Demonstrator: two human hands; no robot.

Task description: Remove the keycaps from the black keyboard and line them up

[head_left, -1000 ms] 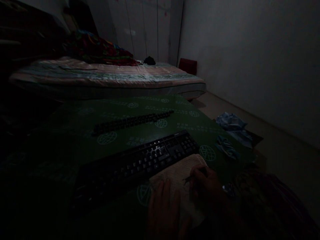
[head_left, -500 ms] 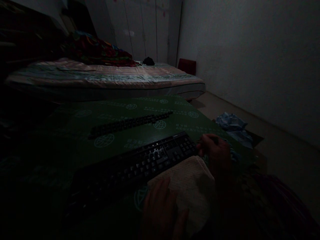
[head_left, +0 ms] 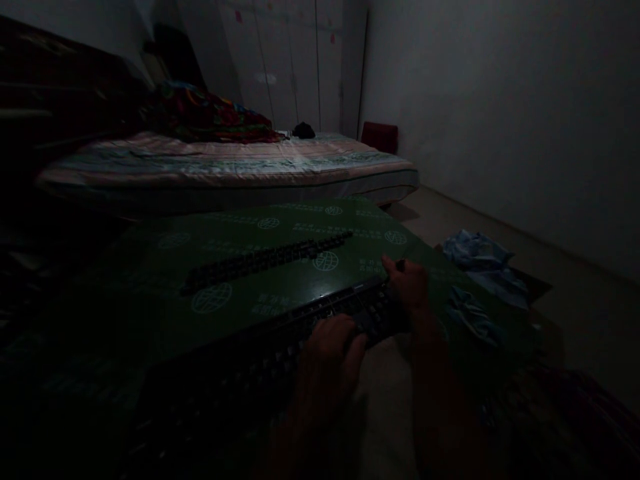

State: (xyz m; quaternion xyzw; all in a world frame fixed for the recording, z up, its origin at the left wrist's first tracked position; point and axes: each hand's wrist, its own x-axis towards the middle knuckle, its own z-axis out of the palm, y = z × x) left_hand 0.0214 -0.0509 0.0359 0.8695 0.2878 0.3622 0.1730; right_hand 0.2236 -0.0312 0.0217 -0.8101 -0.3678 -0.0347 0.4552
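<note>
A black keyboard lies aslant on a green tabletop; some key spots in its middle appeared bare half a second ago. My left hand rests over those keys, thumb apart from the bent fingers, whose tips are partly hidden. At the keyboard's upper right end is my right hand, its fingers curled and thumb up. Something small and dark shows by the thumb, too dim to name. Beyond the keyboard, loose black keycaps lie in long rows. A pale cloth is under my forearms.
A blue crumpled cloth lies at the table's right side, with a light blue cloth behind it. A bed with a red patterned blanket stands beyond the table. The room is very dark.
My left hand has moved up from the pale cloth onto the keyboard. My right hand has shifted left and up along the keyboard's end. The view has tilted slightly.
</note>
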